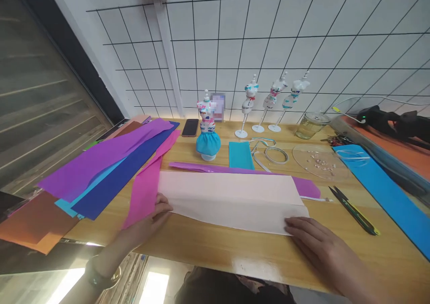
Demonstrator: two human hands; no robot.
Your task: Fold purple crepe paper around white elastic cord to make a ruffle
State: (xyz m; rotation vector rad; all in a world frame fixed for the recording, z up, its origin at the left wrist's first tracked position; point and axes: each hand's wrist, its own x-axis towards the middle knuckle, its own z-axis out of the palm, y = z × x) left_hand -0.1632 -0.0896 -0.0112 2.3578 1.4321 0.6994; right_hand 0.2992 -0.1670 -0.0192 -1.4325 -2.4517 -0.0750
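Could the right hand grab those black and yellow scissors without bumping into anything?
Probably yes. The right hand rests flat on the pale pink sheet, and the scissors lie just beyond it on bare table, with nothing standing between them.

Bare wooden tabletop (235, 250) lies open along the near edge. Black-and-yellow thread snips (354, 210) block the right; a teal-skirted mannequin doll (207, 136) and white ribbon coil (273, 154) crowd behind.
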